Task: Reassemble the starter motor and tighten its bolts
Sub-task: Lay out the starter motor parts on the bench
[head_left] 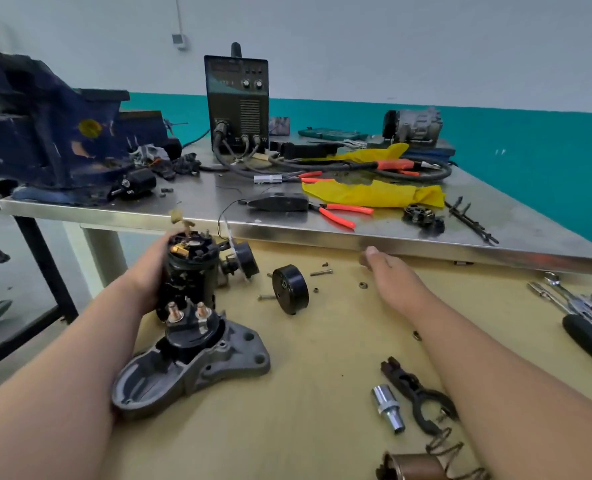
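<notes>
Starter motor (189, 271): black cylindrical body, standing roughly upright on its grey nose housing (197, 368), brush end up with copper parts exposed. The solenoid (192, 323), with two copper studs, sits at 6 o'clock of the body.

Left hand (149, 271): at 9 o'clock of the body, gripping it. The fingers curl round the far side and are mostly hidden.

Right hand (391, 275): well apart at 3 o'clock, with the fingers loosely extended and holding nothing. The tips are blurred, near the edge of the steel counter (201, 199).

Tan counter (322, 358): carries the motor.
- Black round end cap (290, 289), on edge between the motor and the right hand.
- One long bolt (321, 272) at 12 o'clock of the cap.
- A second bolt (266, 297) at 9 o'clock of the cap.
- Small nut (363, 285) just beside the right hand.
- Chrome socket (388, 407), forked lever (419, 393), spring (447, 445) and brown cylinder (416, 465), at 4 to 5 o'clock of the motor.
- Black-handled tool (589, 344) with other hand tools, at the far 3 o'clock edge.

Steel counter, at 12 o'clock, butted against the tan one.
- Blue bench vise (45, 133) at 10 o'clock.
- Black welding machine (236, 98) with cables, at 12 o'clock.
- Yellow cloth (374, 194) at 2 o'clock.
- Red-handled pliers (339, 213) at 2 o'clock.

Room: wall (530, 150) white above and teal below. Grey floor shows at 9 o'clock.
</notes>
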`<state>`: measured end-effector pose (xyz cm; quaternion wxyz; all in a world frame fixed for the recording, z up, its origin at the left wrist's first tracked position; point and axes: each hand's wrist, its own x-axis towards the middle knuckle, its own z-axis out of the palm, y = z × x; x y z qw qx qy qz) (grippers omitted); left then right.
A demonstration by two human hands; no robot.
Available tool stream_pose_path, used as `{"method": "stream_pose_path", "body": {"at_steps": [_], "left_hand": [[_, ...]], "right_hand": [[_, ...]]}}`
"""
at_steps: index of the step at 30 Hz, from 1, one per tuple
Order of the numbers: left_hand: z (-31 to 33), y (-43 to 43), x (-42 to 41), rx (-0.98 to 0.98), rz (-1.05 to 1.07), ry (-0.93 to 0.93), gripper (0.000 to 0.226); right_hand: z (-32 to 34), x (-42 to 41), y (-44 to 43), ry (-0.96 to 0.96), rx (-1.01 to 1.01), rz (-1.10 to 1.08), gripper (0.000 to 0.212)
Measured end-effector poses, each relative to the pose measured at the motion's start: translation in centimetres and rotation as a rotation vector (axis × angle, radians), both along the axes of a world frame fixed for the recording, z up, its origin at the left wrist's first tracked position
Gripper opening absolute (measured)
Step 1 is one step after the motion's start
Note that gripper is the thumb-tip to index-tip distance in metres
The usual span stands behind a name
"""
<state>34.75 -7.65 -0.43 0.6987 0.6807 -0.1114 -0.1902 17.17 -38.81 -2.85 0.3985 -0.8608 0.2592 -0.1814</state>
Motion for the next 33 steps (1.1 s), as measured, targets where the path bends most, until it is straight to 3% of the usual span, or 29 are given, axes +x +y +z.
{"method": "stream_pose_path", "body": {"at_steps": [4,9,13,21,33], "left_hand": [[-0.6,-3.4,-1.3,0.027,-0.143,-0.074,0.054],[-0.4,-7.6,-3.7,-0.003,-0.233,-0.183,0.026],[-0.7,-9.6,-6.2,-0.019,-0.261,-0.098,0.051],[0.0,-8.7,-13.2,-0.105,-0.091,0.049,0.049],[-0.5,-6.2,-24.9,-0.116,-0.023,0.03,0.044]], "right_hand": [[0.3,3.3,0.9,0.024,-0.004,0.084,0.058],[0.7,5.4,2.2,0.095,0.059,0.092,0.071],[1.0,4.9,2.6,0.105,0.088,0.119,0.075],[1.0,-2.5,4.8,0.113,0.136,0.206,0.063],[0.9,-15.7,8.1,0.082,0.092,0.181,0.065]]}}
